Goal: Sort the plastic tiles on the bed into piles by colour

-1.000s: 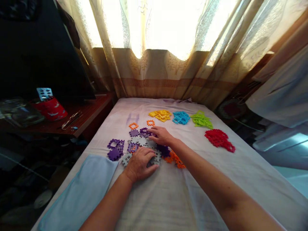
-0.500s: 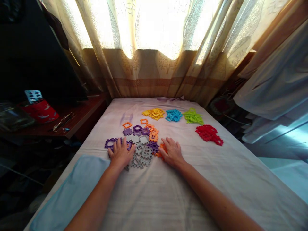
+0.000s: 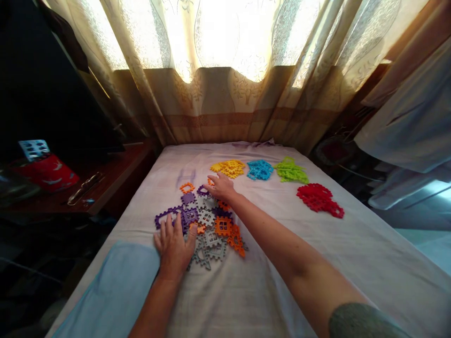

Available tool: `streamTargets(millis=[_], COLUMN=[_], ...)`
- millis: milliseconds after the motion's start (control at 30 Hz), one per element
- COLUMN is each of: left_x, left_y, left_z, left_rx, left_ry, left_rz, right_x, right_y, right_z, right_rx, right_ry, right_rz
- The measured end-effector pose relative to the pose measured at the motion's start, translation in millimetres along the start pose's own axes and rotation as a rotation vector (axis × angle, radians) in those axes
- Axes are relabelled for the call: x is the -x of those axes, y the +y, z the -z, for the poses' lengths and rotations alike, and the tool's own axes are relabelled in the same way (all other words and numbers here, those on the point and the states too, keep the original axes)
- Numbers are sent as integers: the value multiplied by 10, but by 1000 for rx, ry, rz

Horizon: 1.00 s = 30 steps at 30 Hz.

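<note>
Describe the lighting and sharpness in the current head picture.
Head view: glare whites out the upper curtain; also head view: deep shadow surrounds the red container, which looks soft near the edge; again head view: the interlocking pieces stay readable by colour, though their finest teeth are hard to make out.

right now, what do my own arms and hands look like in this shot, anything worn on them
Your left hand and right hand are bare, five-fingered human hands without gloves; no ring, watch or bracelet can be made out. A short piece of dark grey-green fabric sleeve shows high on the right arm. The left forearm is uncovered as far as the picture shows.
</note>
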<state>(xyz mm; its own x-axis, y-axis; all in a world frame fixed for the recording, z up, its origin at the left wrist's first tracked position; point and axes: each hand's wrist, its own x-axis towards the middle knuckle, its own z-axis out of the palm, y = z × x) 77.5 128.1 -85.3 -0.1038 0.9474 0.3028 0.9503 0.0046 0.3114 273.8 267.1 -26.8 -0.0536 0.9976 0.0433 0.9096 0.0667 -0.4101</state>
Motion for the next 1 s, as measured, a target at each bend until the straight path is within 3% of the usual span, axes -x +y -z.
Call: streamTargets(millis=[100, 233, 300, 433, 567, 733, 900, 1000], left_x=[33, 29, 29, 22, 4, -22, -140, -118], left_y=[-24, -33, -13, 28, 19, 3, 44, 110], left_z=[-110, -132, -113, -102, -128, -169, -181, -72], left_rx=[-31, 5, 49, 105, 114, 114, 222, 321], left_ry=[13, 96, 126, 148, 166, 172, 140, 101], left_rz=[-73, -165, -182, -211, -225, -228, -265, -276], right_x=[-294, -453, -491, -452, -145, 443, 878, 1051], right_y=[-274, -545, -541, -285, 6, 140, 204, 419], right_z=[-121, -285, -293, -154, 2, -34, -112, -12], right_rx=[56, 161, 210, 216, 167, 72, -247, -390], right_ry=[-153, -316, -306, -290, -280, -107, 12, 168], right_rz=[65, 325, 379, 303, 286, 252, 460, 396])
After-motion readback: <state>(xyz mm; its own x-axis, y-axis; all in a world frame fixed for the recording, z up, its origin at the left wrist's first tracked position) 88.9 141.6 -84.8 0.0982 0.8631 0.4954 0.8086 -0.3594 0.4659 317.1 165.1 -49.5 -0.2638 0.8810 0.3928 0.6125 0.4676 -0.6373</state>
